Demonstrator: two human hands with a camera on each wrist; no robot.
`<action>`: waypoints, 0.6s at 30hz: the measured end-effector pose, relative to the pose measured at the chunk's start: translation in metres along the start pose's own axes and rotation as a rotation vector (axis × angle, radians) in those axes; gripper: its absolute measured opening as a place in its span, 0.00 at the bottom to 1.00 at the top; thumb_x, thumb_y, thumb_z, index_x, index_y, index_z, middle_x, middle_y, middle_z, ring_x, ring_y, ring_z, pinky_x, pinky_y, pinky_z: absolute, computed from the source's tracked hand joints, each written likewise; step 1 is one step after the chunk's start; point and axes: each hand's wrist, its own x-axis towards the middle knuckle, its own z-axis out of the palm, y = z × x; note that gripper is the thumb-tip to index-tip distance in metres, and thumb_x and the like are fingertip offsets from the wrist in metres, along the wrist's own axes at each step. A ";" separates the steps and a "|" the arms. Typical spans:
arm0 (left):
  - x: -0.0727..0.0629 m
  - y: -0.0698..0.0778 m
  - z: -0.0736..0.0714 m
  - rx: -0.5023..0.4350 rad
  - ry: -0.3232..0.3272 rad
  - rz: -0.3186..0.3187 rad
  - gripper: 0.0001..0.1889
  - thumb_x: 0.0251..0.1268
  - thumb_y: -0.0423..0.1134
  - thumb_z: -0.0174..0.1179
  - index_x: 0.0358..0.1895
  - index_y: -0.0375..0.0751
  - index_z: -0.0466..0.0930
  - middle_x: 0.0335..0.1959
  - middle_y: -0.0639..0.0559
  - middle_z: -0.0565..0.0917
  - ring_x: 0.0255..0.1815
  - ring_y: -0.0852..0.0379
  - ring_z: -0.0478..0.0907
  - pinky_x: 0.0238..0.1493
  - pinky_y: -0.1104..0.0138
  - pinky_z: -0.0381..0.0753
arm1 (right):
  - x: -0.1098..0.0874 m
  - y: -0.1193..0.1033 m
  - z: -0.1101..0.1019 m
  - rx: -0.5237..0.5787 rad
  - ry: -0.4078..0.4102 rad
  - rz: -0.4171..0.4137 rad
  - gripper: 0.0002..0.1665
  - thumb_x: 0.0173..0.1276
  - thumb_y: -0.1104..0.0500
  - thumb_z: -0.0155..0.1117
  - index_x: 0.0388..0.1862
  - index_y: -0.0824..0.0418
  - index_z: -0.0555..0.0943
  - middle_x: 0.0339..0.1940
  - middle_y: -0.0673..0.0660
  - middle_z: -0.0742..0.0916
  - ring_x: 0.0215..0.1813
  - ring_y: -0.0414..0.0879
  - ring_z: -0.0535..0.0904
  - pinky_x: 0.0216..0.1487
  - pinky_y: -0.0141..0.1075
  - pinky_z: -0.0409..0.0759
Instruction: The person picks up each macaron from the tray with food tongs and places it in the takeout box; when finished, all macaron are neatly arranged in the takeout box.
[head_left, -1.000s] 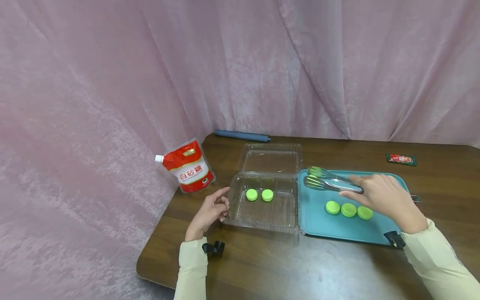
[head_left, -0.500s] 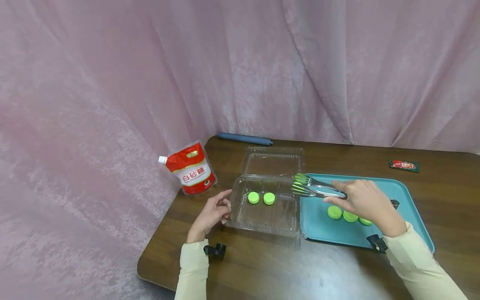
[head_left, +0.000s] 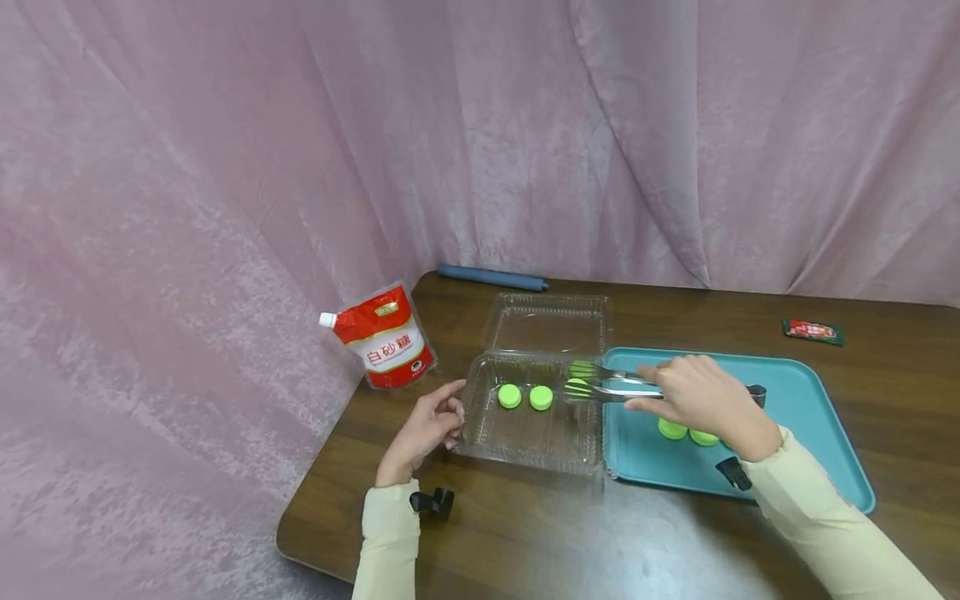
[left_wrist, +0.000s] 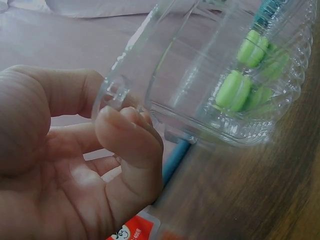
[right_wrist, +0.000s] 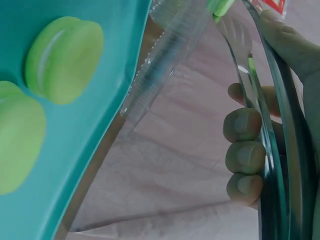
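My left hand [head_left: 426, 427] pinches the left rim of a clear plastic clamshell box [head_left: 525, 437], its lid folded back behind. In the left wrist view, thumb and fingers [left_wrist: 135, 145] close on that rim. Two green macarons [head_left: 509, 396] sit side by side in the box. My right hand [head_left: 708, 402] grips metal food tongs [head_left: 611, 394], whose tips hold another green macaron [head_left: 576, 385] over the right part of the box. Just to the right, on a blue tray [head_left: 813, 450], lie more green macarons [head_left: 672, 429], partly hidden below my right hand.
A red and white sugar pouch [head_left: 386, 337] with a white cap is at the table's left edge. At the back lie a blue rolling pin [head_left: 492, 277] and, farther right, a small red and green packet [head_left: 813, 332]. Pink curtains [head_left: 510, 167] hang behind the wooden table [head_left: 525, 533].
My right hand has carried the tongs and their macaron leftward, from above the tray to above the box. My left hand has stayed at the box's rim.
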 end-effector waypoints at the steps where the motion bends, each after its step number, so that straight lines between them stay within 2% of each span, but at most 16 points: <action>1: 0.000 0.000 0.000 -0.003 0.002 0.001 0.33 0.62 0.20 0.49 0.74 0.30 0.63 0.37 0.46 0.74 0.25 0.56 0.69 0.20 0.71 0.73 | 0.003 -0.001 -0.001 -0.003 -0.010 -0.008 0.24 0.64 0.41 0.71 0.40 0.62 0.86 0.11 0.42 0.64 0.14 0.34 0.52 0.17 0.31 0.50; 7: -0.001 0.001 -0.001 -0.012 0.008 0.002 0.33 0.62 0.20 0.50 0.74 0.29 0.63 0.37 0.44 0.73 0.25 0.55 0.69 0.20 0.72 0.73 | 0.016 -0.003 -0.002 -0.007 -0.047 -0.049 0.20 0.63 0.43 0.73 0.28 0.57 0.81 0.12 0.42 0.60 0.15 0.35 0.51 0.18 0.31 0.48; 12: -0.002 0.001 -0.002 -0.007 0.011 0.002 0.32 0.62 0.21 0.50 0.74 0.30 0.63 0.38 0.42 0.72 0.25 0.55 0.69 0.20 0.72 0.72 | 0.024 -0.005 0.001 -0.032 -0.052 -0.086 0.25 0.60 0.43 0.76 0.18 0.51 0.70 0.12 0.42 0.58 0.16 0.34 0.50 0.18 0.30 0.48; 18: -0.001 0.000 0.000 -0.002 -0.001 0.015 0.32 0.62 0.21 0.50 0.73 0.29 0.63 0.38 0.42 0.72 0.25 0.56 0.68 0.21 0.72 0.72 | 0.033 -0.008 0.001 -0.056 -0.086 -0.091 0.29 0.57 0.43 0.78 0.14 0.49 0.67 0.13 0.42 0.58 0.17 0.35 0.50 0.18 0.30 0.48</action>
